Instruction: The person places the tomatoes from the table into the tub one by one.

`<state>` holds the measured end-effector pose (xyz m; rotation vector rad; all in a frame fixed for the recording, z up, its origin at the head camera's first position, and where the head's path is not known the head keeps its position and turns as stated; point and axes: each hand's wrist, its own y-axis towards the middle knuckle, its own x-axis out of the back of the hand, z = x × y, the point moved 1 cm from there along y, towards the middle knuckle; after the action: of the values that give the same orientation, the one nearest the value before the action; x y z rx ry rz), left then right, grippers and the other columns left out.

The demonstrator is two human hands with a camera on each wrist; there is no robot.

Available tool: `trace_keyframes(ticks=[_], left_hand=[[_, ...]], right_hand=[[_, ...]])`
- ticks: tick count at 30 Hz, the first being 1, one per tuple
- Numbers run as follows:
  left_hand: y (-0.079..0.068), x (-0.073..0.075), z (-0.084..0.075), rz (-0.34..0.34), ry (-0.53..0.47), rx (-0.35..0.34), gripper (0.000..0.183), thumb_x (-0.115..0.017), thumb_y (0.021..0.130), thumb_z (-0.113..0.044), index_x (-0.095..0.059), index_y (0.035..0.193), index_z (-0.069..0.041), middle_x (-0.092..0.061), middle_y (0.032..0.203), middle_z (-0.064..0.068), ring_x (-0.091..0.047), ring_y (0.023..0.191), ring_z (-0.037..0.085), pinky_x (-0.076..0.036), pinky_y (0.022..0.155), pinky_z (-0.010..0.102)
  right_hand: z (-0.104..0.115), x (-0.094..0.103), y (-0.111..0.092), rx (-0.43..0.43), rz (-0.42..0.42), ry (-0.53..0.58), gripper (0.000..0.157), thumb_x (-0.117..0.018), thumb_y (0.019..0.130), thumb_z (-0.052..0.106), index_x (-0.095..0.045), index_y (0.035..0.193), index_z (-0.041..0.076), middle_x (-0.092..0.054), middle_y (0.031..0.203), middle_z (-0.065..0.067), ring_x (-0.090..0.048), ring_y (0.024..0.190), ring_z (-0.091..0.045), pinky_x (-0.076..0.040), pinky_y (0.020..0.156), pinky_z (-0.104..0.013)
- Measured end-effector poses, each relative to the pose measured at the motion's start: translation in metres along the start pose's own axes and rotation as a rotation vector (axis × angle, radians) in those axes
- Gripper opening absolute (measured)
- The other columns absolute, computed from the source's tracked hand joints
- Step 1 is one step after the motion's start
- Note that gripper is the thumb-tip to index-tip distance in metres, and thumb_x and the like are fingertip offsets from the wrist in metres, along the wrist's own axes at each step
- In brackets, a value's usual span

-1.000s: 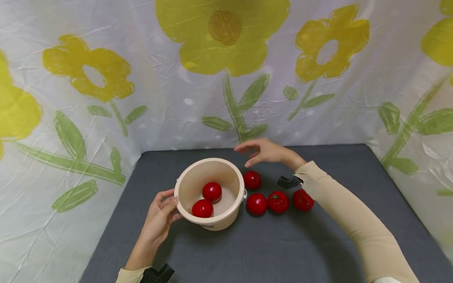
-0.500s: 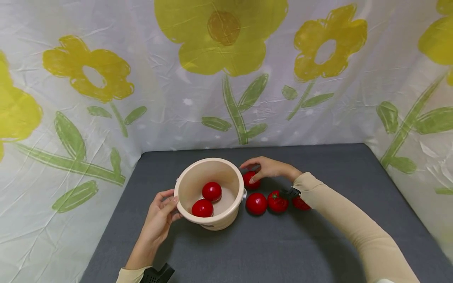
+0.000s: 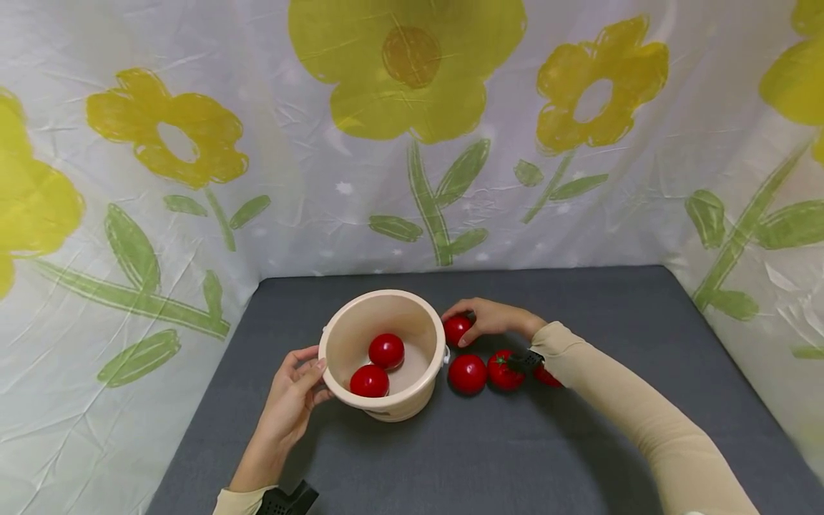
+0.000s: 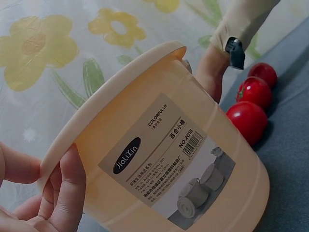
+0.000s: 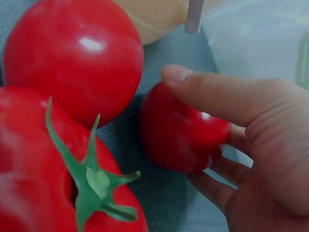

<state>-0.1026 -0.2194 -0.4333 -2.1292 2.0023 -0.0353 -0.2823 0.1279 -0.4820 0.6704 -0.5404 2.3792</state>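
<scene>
A cream plastic bucket (image 3: pixel 399 408) stands on the dark cloth, tipped slightly toward the camera in the head view; two tomatoes (image 3: pixel 386 350) lie inside. My left hand (image 3: pixel 290 400) pinches its rim between thumb and fingers, beside the printed label (image 4: pixel 166 159). On the bucket's right, my right hand (image 3: pixel 489 318) grips a red tomato (image 5: pixel 178 130), thumb on one side and fingers curled round the other. Close by sit a smooth tomato (image 3: pixel 468 374) and one with a green stem (image 5: pixel 99 183). Another tomato (image 3: pixel 547 375) is partly hidden by the right wrist.
A grey cloth (image 3: pixel 450 458) covers the table. Behind it hangs a white sheet (image 3: pixel 309 214) printed with yellow flowers. The bucket's handle end (image 5: pixel 194 17) sticks out near the gripped tomato. A black wrist camera (image 3: pixel 526 360) is just above the row of tomatoes.
My right hand has come down from above the far tomato and closed its fingers round it. The left hand and the bucket have stayed in place.
</scene>
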Motion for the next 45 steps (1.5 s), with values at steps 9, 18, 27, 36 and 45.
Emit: trace_keyframes(ticks=[9,18,27,36,45], left_hand=[[-0.001,0.001,0.001,0.002,-0.002,-0.006,0.029,-0.053,0.1,-0.004,-0.035,0.122,-0.01,-0.071,0.095,-0.007,-0.064,0.071,0.006,-0.058,0.062,0.02],[-0.001,-0.001,-0.001,0.006,0.003,-0.015,0.03,-0.052,0.1,-0.004,-0.034,0.124,-0.009,-0.07,0.094,-0.008,-0.064,0.072,0.006,-0.058,0.063,0.021],[-0.002,-0.001,0.0,-0.019,0.019,0.004,0.029,-0.052,0.1,-0.004,-0.036,0.123,-0.012,-0.07,0.095,-0.008,-0.064,0.072,0.006,-0.058,0.064,0.021],[-0.001,0.0,-0.001,-0.013,0.009,-0.01,0.029,-0.052,0.099,-0.003,-0.036,0.123,-0.01,-0.07,0.094,-0.007,-0.064,0.072,0.006,-0.059,0.064,0.021],[0.0,0.0,-0.001,-0.035,0.029,0.02,0.029,-0.051,0.1,-0.003,-0.036,0.122,-0.014,-0.07,0.095,-0.007,-0.065,0.075,0.008,-0.059,0.065,0.022]], right_hand=[[-0.002,-0.001,0.001,0.006,-0.03,-0.02,0.058,-0.082,0.079,0.011,-0.061,0.133,0.013,-0.06,0.134,-0.013,-0.058,0.115,-0.025,-0.052,0.093,-0.031],[0.018,0.023,-0.01,0.033,-0.112,0.009,0.058,-0.08,0.083,0.02,-0.058,0.136,0.014,-0.061,0.136,-0.006,-0.056,0.119,-0.027,-0.053,0.095,-0.038],[0.051,0.058,-0.021,0.056,-0.152,0.037,0.055,-0.079,0.084,0.022,-0.059,0.135,0.019,-0.057,0.14,-0.006,-0.058,0.117,-0.027,-0.055,0.095,-0.038],[0.103,0.078,-0.022,0.189,-0.133,0.085,0.055,-0.075,0.086,0.015,-0.055,0.138,0.012,-0.057,0.137,-0.011,-0.058,0.116,-0.026,-0.057,0.094,-0.038],[0.142,0.076,-0.012,0.256,-0.08,0.064,0.054,-0.076,0.085,0.013,-0.057,0.136,0.013,-0.058,0.138,-0.01,-0.059,0.115,-0.025,-0.058,0.091,-0.036]])
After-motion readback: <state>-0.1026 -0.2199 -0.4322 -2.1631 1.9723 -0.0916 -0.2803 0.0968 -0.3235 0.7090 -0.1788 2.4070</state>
